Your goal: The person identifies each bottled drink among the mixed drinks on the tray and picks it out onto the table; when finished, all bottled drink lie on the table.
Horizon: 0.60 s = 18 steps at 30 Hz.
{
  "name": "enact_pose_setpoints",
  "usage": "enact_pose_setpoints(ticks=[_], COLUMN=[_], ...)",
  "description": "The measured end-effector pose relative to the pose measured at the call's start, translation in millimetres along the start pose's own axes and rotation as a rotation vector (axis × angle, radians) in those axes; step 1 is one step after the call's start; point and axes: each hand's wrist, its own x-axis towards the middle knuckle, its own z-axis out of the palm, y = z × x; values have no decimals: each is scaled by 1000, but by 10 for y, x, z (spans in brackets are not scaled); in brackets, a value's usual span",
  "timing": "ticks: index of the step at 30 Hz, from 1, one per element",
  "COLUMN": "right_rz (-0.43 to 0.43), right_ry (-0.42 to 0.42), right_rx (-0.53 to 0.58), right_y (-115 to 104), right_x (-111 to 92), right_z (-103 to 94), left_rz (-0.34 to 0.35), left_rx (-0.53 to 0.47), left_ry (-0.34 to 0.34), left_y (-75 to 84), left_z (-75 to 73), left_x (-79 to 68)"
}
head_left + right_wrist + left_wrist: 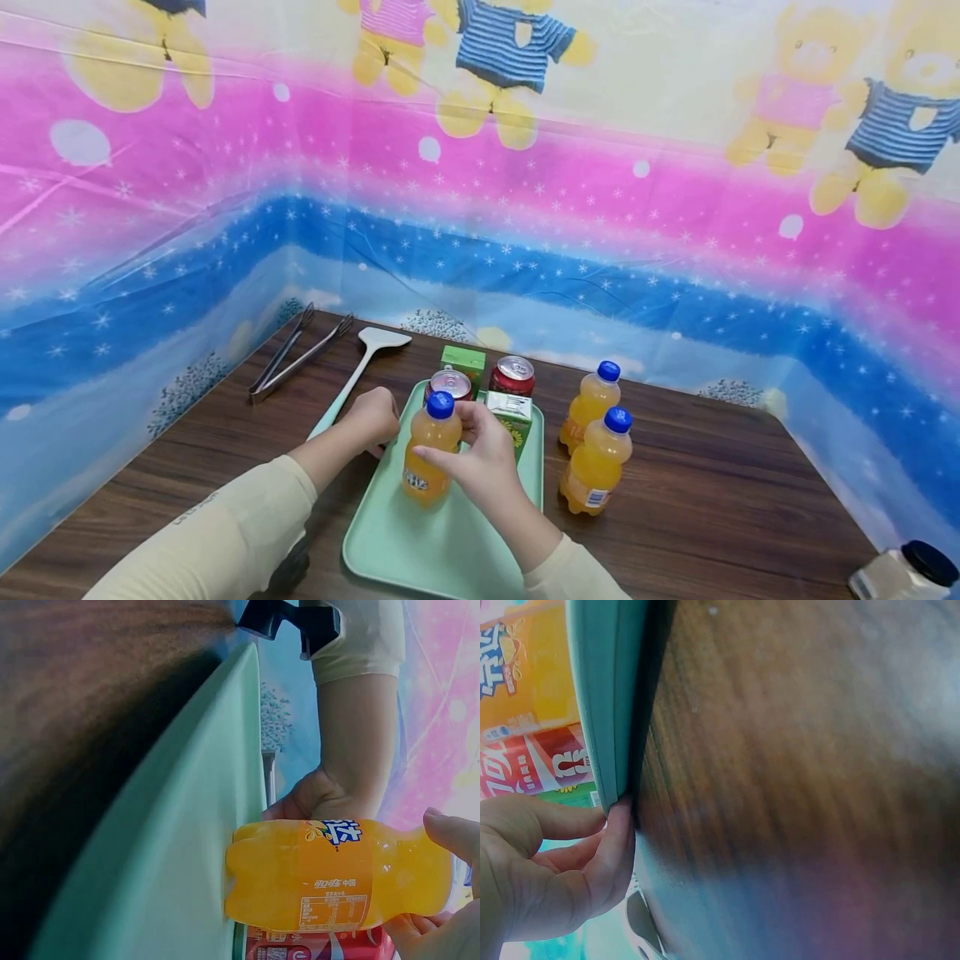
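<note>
My left hand pinches the left rim of the pale green tray; in the left wrist view thumb and fingers meet at the tray's edge. My right hand holds an orange soda bottle with a blue cap, thumb and fingers round its upper part. The bottle is upright, its base at the tray surface in the right wrist view. Behind it on the tray are two red soda cans and two green drink cartons. The right hand partly hides the nearer carton.
Two more orange soda bottles stand right of the tray on the wooden table. Metal tongs and a white spatula lie at the back left. A black-lidded jar is at the right front edge.
</note>
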Motion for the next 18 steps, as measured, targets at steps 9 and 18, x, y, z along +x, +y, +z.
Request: enact_pose_setpoints(ticks=[9,18], right_rz=[37,-13], right_ry=[-32,-64], right_rx=[35,66], right_y=[-71,-112], right_x=[-100,-204], right_z=[-61,-151], left_rz=[-9,7], left_rx=[11,18], left_ry=[4,-2], left_y=[15,-6], left_z=[-5,1], left_x=[-17,0])
